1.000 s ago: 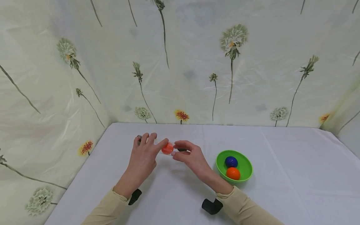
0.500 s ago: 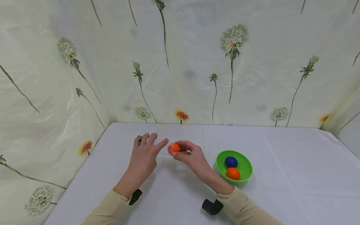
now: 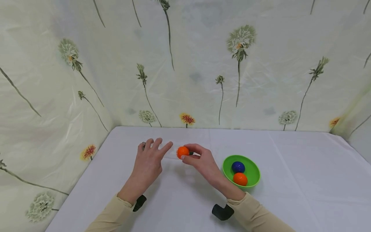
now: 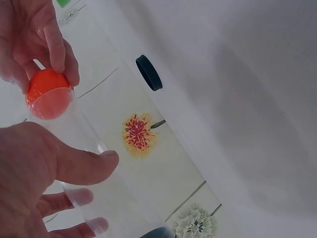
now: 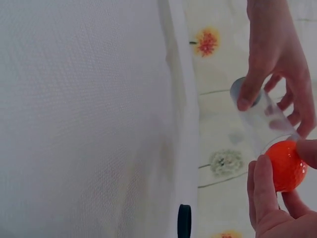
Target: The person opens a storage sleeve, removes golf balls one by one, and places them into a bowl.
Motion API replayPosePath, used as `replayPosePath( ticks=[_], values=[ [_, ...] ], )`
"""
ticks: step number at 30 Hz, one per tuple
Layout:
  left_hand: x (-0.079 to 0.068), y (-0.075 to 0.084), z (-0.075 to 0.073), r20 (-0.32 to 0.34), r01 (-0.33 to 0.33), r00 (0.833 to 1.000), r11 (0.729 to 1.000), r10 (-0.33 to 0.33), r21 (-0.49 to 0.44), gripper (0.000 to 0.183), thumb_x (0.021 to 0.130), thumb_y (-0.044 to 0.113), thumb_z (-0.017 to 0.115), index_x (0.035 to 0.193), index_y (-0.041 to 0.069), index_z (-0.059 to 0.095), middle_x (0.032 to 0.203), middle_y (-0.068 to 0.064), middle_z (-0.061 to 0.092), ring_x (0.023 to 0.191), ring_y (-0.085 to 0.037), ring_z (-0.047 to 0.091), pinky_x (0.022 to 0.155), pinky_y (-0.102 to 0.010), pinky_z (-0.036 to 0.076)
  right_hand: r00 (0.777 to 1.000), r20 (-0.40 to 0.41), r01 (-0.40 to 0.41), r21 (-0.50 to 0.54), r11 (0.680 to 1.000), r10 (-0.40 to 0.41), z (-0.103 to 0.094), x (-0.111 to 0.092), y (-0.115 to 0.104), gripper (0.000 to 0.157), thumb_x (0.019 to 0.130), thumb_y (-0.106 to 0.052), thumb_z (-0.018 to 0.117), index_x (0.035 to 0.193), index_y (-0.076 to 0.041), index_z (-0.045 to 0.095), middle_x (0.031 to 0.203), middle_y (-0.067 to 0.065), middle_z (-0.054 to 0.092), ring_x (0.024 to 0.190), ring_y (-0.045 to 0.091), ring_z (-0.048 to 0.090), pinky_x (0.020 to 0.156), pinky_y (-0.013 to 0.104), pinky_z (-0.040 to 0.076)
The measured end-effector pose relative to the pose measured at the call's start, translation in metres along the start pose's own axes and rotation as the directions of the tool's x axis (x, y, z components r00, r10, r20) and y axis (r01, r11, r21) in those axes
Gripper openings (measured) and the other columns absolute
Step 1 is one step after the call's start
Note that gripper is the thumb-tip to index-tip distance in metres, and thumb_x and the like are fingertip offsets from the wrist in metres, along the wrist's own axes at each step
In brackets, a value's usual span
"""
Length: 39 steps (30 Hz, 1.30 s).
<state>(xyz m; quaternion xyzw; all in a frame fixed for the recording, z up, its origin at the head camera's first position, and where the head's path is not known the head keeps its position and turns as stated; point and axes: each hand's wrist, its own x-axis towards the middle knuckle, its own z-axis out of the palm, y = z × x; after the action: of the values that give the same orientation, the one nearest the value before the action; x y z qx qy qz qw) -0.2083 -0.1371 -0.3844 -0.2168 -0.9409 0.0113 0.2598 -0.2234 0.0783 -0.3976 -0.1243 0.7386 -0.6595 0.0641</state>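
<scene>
A clear plastic tube (image 5: 260, 130) lies across my left hand (image 3: 147, 162), whose thumb and fingers hold it from both sides. Its far end has a dark cap (image 4: 158, 233). At the tube's mouth, my right hand (image 3: 205, 163) pinches an orange golf ball (image 3: 183, 152) between thumb and fingers. In the left wrist view, the lower part of the ball shows through the clear wall. From the head view the tube is faint, and my left hand covers much of it.
A green bowl (image 3: 255, 175) stands right of my right hand, holding a blue ball (image 3: 238, 167) and another orange ball (image 3: 240, 179). A loose black cap (image 4: 148, 73) is on the white-covered table (image 3: 295, 193). Flower-printed cloth (image 3: 200, 64) hangs behind.
The orange ball, earlier seen inside the tube, has shifted right to the tube's mouth, pinched by my right hand. That hand moved slightly right; my left hand stayed nearly still.
</scene>
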Motion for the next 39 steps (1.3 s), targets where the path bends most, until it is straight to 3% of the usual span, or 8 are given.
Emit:
replayPosePath(
  ticks=[11, 24, 28, 33, 39],
  values=[
    [-0.002, -0.003, 0.001, 0.002, 0.004, 1.0, 1.0, -0.004, 0.003, 0.064, 0.077, -0.001, 0.073, 0.134, 0.023, 0.057, 0.127, -0.01, 0.051, 0.114, -0.035, 0.046, 0.091, -0.053, 0.04, 1.0, -0.001, 0.03, -0.045, 0.999, -0.03, -0.015, -0.007, -0.003, 0.041, 0.088, -0.017, 0.074, 0.127, -0.015, 0.063, 0.124, 0.006, 0.061, 0.101, 0.025, 0.067, 0.087, 0.036, 0.054],
    [-0.002, -0.005, 0.004, -0.009, 0.001, 1.0, 1.0, -0.001, 0.004, 0.063, 0.078, -0.004, 0.07, 0.133, 0.023, 0.058, 0.125, -0.009, 0.051, 0.112, -0.034, 0.047, 0.09, -0.053, 0.04, 0.993, 0.08, 0.099, -0.101, 0.99, -0.091, -0.042, -0.024, -0.012, 0.044, 0.091, -0.021, 0.072, 0.133, -0.021, 0.059, 0.128, 0.003, 0.06, 0.11, 0.023, 0.062, 0.088, 0.036, 0.052],
    [-0.003, -0.006, 0.005, -0.018, -0.004, 1.0, 1.0, 0.004, -0.002, 0.064, 0.077, -0.005, 0.07, 0.133, 0.023, 0.057, 0.125, -0.009, 0.051, 0.112, -0.034, 0.046, 0.089, -0.053, 0.04, 0.994, 0.061, 0.095, -0.096, 0.991, -0.089, -0.052, -0.03, -0.014, 0.043, 0.09, -0.02, 0.073, 0.131, -0.022, 0.06, 0.126, 0.004, 0.062, 0.108, 0.023, 0.064, 0.087, 0.036, 0.053],
    [-0.002, -0.008, 0.005, -0.022, -0.001, 1.0, 1.0, 0.001, -0.013, 0.064, 0.077, -0.006, 0.07, 0.133, 0.023, 0.057, 0.126, -0.009, 0.051, 0.113, -0.034, 0.046, 0.089, -0.054, 0.039, 0.993, 0.02, 0.12, -0.078, 0.99, -0.119, -0.065, -0.034, -0.015, 0.043, 0.089, -0.013, 0.073, 0.13, -0.013, 0.061, 0.126, 0.008, 0.061, 0.108, 0.026, 0.063, 0.085, 0.035, 0.054],
    [0.0, -0.009, 0.005, -0.016, 0.005, 1.0, 1.0, -0.005, -0.029, 0.059, 0.081, -0.003, 0.071, 0.133, 0.023, 0.058, 0.126, -0.008, 0.052, 0.111, -0.034, 0.047, 0.089, -0.054, 0.04, 0.99, -0.026, 0.136, -0.146, 0.98, -0.141, -0.085, -0.042, -0.016, 0.044, 0.09, -0.015, 0.074, 0.131, -0.012, 0.06, 0.128, 0.007, 0.06, 0.109, 0.023, 0.063, 0.083, 0.033, 0.054]
  ],
)
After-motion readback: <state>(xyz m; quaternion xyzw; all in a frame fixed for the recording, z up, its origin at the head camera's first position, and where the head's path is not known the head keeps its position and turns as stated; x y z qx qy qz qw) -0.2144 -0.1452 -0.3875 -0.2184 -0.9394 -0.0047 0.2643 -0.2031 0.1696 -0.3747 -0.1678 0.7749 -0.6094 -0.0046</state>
